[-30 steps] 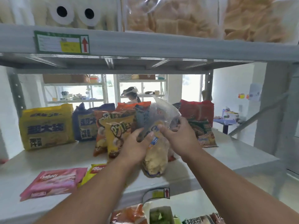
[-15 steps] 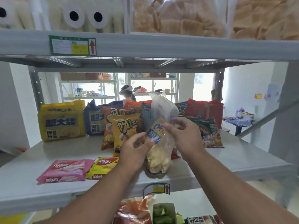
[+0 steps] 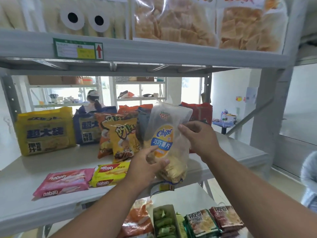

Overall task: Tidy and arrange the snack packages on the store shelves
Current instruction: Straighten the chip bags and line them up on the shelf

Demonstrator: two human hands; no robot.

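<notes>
Chips bag (image 3: 167, 140) held upright in both hands, above the front edge of the middle shelf (image 3: 51, 164), not yet set down.

Left hand (image 3: 145, 166) grasps the bag low, fingers curled round the bottom; right hand (image 3: 199, 136) pinches its right side higher up. Bag is thin, clear film and partly slack at the top, so likely to slump. Judgement: keep the low grip as support, label facing out, and stand it in the row just right of the yellow snack bag (image 3: 124, 137), leaning on the packs behind. Avoid squeezing; contents look brittle.
</notes>
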